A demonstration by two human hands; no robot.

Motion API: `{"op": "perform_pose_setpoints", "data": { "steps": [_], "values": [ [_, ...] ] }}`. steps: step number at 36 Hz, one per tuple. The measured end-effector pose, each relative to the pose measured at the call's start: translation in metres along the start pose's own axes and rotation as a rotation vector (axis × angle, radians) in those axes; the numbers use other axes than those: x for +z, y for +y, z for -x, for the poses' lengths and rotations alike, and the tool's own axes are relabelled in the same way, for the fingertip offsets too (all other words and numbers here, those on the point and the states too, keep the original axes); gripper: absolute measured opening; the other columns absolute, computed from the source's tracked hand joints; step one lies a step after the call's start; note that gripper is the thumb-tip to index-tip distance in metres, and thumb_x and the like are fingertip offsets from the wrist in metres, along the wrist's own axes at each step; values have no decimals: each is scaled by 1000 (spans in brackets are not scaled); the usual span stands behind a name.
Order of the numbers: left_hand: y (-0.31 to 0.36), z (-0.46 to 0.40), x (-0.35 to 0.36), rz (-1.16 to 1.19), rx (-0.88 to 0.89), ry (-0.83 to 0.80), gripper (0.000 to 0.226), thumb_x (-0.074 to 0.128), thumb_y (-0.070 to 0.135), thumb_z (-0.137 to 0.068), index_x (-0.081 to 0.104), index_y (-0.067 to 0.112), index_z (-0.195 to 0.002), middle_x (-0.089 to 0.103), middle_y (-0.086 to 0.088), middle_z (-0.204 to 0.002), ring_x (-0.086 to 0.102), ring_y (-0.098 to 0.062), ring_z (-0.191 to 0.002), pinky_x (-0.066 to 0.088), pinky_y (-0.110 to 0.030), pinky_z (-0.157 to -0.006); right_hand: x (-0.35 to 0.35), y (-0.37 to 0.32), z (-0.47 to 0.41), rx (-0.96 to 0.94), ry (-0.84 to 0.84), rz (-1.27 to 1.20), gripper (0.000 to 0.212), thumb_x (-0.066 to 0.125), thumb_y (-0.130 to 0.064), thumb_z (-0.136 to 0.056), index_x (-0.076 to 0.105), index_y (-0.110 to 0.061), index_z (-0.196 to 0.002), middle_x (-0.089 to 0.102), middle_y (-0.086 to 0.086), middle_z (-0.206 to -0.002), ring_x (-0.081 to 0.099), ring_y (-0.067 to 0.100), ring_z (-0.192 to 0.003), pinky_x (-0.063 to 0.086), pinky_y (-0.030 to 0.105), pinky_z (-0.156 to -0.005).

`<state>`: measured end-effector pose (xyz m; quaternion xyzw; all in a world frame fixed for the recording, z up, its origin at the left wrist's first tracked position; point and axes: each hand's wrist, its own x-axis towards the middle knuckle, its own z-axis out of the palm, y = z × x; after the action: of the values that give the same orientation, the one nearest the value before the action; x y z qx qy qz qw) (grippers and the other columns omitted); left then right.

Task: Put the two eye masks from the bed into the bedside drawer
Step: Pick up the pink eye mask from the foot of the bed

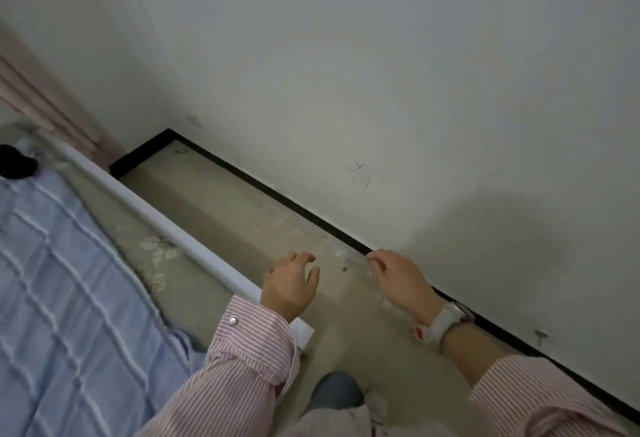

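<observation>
A bed with a pale blue quilt fills the left side of the head view. A black soft thing, possibly an eye mask, lies at its far left edge, partly cut off by the frame. My left hand hovers over the floor beside the bed's white frame, fingers apart and holding nothing. My right hand is held out near the wall, fingers loosely curled and holding nothing; a white watch is on its wrist. No bedside drawer is in view.
A narrow strip of beige floor runs between the bed and a white wall with a black skirting board. A pink curtain hangs at the far left. My foot shows at the bottom.
</observation>
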<state>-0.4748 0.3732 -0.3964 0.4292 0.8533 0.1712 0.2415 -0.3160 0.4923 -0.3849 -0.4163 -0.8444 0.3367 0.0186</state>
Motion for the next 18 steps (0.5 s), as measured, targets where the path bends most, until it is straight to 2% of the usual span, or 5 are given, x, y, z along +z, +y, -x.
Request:
{"op": "perform_pose_setpoints", "data": {
  "steps": [6, 11, 14, 18],
  "values": [
    [-25, -65, -18, 30, -204, 67, 33, 42, 30, -93, 53, 15, -120, 59, -7, -121, 56, -24, -109, 41, -46, -98, -5, -22, -89, -91, -160, -12, 28, 42, -17, -94, 58, -9, -116, 63, 13, -118, 57, 26, -108, 42, 31, -92],
    [-55, -150, -34, 91, -286, 114, 32, 45, 28, -91, 54, 15, -118, 59, -9, -122, 56, -27, -110, 42, -45, -98, -6, -41, -182, -115, -227, 5, 29, 43, -14, -94, 57, -7, -117, 61, 15, -122, 56, 27, -111, 41, 30, -95],
    [-76, -211, -58, 118, -336, 135, 32, 46, 30, -91, 53, 16, -120, 57, -7, -125, 53, -27, -114, 39, -43, -99, -5, -71, -253, -156, -249, 39, 29, 42, -16, -94, 57, -9, -118, 61, 15, -122, 57, 27, -109, 44, 34, -96],
    [-113, -278, -111, 135, -401, 208, 33, 46, 31, -91, 52, 19, -121, 56, -7, -127, 50, -27, -118, 38, -43, -99, 0, -134, -351, -241, -319, 138, 29, 42, -15, -94, 57, -7, -117, 61, 16, -123, 56, 30, -112, 42, 34, -97]
  ]
}}
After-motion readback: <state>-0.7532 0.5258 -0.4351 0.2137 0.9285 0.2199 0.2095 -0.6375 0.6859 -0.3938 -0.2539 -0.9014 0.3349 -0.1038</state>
